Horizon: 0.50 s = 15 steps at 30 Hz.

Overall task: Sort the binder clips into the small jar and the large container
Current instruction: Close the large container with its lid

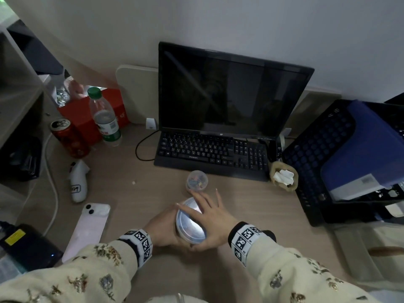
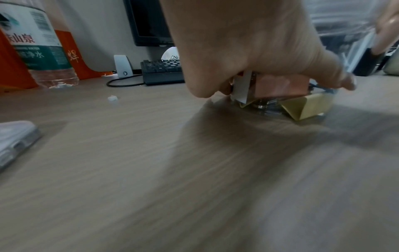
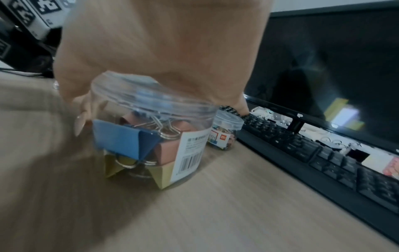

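The large container (image 1: 190, 226), clear plastic with a clear lid, stands on the desk before me. Through its wall I see blue, pink and yellow binder clips (image 3: 127, 141) and a barcode label. My left hand (image 1: 161, 226) grips its left side, fingers wrapped round the wall; the left wrist view shows the clips (image 2: 302, 105) under that hand. My right hand (image 1: 211, 214) caps the lid, thumb down the near side and fingers spread across the top. The small jar (image 1: 196, 181) stands just behind with its lid on and small clips inside, and it also shows in the right wrist view (image 3: 226, 134).
A black keyboard (image 1: 212, 152) and dark monitor (image 1: 229, 90) sit right behind the jars. A pink phone (image 1: 87, 230), a white controller (image 1: 77, 182), a red can (image 1: 67, 138) and a water bottle (image 1: 105, 119) lie left. A black crate (image 1: 310, 162) stands right.
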### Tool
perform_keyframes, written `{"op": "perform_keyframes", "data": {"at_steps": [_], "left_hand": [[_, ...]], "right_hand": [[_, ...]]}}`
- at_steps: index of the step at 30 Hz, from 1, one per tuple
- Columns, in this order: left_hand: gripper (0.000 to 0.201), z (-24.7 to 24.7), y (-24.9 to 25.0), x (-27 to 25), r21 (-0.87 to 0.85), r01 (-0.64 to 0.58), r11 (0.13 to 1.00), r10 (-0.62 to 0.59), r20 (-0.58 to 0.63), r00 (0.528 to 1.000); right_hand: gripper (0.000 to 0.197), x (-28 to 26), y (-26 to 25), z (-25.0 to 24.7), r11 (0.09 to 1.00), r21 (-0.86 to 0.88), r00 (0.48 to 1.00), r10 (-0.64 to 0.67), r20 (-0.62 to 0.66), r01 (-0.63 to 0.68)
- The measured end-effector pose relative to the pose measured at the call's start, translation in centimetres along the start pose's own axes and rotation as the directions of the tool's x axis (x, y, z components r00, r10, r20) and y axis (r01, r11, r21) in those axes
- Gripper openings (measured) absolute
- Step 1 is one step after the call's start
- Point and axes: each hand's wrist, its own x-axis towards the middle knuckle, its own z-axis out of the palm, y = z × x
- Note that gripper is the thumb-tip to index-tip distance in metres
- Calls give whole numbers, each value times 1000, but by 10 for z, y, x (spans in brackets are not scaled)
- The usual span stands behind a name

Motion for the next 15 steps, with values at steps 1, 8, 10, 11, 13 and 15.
{"op": "perform_keyframes", "data": {"at_steps": [1,8,10,11,13,15], "left_hand": [[71,0,-1,0,7,12,1000,-12,-9,1000],[62,0,5,-4,36,35,999,-33,-51,998],[66,1,4,-4,34,35,999,-33,-66,997],[73,2,0,-5,34,49,998,-46,-77,996],[89,7,-14,-7,34,86,996,-83,-96,992],[102,8,-24,-8,34,127,991,-124,-88,988]], "right_hand": [[116,-1,-1,1,1000,27,1000,8,-11,-8],[112,-5,-6,2,999,44,998,27,-54,-25],[111,-5,-6,3,999,40,998,31,-59,-28],[112,-4,-6,4,999,36,998,37,-58,-35],[115,-3,-7,4,998,29,998,53,-44,-52],[119,-1,-8,4,997,27,997,73,-21,-72]]}}
